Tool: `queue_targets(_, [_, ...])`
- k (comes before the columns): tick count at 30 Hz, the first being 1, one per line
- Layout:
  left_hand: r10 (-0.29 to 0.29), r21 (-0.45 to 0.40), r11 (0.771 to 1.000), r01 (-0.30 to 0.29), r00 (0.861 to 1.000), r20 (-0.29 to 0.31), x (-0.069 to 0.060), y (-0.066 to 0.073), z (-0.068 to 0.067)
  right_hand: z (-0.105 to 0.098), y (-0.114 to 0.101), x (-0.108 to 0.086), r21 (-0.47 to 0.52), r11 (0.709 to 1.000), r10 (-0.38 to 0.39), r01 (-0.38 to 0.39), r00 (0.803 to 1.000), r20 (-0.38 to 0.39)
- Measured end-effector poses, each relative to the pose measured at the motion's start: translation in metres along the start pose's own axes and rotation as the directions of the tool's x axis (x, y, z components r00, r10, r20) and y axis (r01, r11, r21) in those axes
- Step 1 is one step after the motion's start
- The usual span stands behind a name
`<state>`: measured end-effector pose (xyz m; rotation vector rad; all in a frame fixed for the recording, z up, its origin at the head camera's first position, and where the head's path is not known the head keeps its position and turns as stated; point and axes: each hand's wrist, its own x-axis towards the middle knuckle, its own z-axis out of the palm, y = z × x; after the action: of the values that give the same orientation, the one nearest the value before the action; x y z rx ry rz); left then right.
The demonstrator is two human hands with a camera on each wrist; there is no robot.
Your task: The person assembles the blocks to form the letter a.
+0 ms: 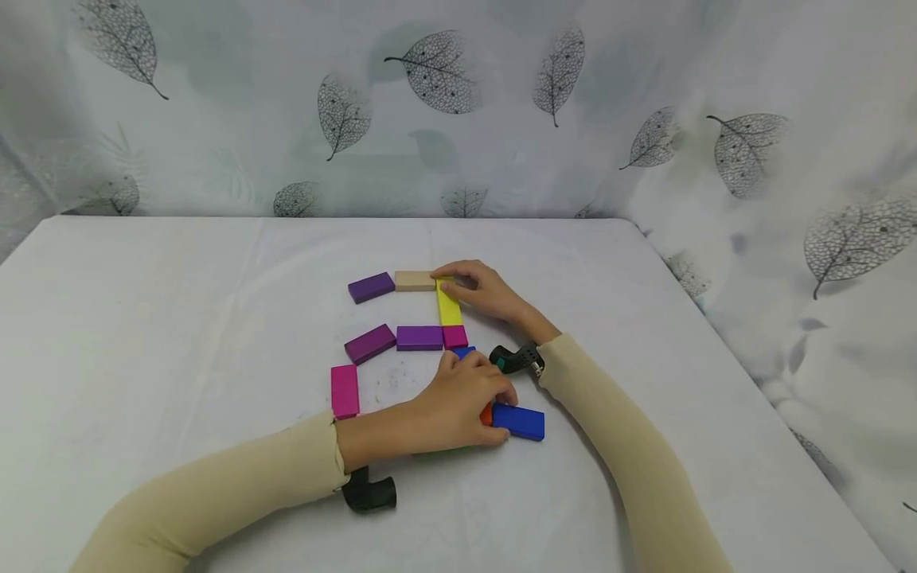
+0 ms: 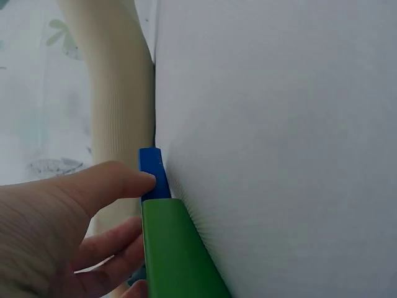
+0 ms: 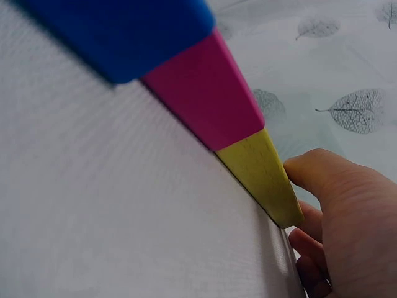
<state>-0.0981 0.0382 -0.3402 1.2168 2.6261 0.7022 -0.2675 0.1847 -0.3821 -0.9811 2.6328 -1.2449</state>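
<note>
Across an orange block (image 1: pixel 486 415) and a blue block (image 1: pixel 519 422) my left hand (image 1: pixel 451 402) spreads, its thumb and a finger on opposite sides where the two meet. In the left wrist view the thumb touches the blue block (image 2: pixel 153 166), just beyond a green block (image 2: pixel 177 248). My right hand (image 1: pixel 487 290) pinches the far end of a yellow block (image 1: pixel 449 306), one fingertip by a tan block (image 1: pixel 415 281). The right wrist view has the thumb at the yellow block's end (image 3: pixel 263 180). My left hand and forearm hide part of the row.
A magenta block (image 1: pixel 454 337), purple block (image 1: pixel 419 338), plum block (image 1: pixel 370 344) and pink block (image 1: pixel 345 391) continue the connected outline. Another purple block (image 1: pixel 372 287) adjoins the tan one. They lie on a white-covered table (image 1: pixel 179 318), before a leaf-patterned curtain (image 1: pixel 444 143).
</note>
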Motion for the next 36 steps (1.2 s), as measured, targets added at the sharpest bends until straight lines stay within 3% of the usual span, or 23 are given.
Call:
queue_targets(6, [-0.001,0.041,0.999,0.002,1.0,-0.008,-0.001,-0.001,0.0,0.002,0.003,0.0,-0.009,1.0,-0.026,0.026,1.0,-0.008])
queue_targets(21, [-0.004,0.038,0.999,0.005,1.0,-0.025,-0.01,-0.004,-0.003,0.006,-0.002,-0.001,-0.003,1.0,0.019,-0.019,1.0,0.003])
queue_targets(31, [-0.057,0.041,0.997,0.061,0.995,-0.076,-0.036,-0.011,-0.03,0.001,-0.004,0.001,-0.011,0.999,0.05,-0.05,0.999,0.011])
queue_targets(36, [-0.06,0.061,0.996,0.065,0.995,-0.082,-0.052,-0.017,-0.035,0.001,-0.003,0.001,0.001,0.997,0.076,-0.076,0.997,0.016])
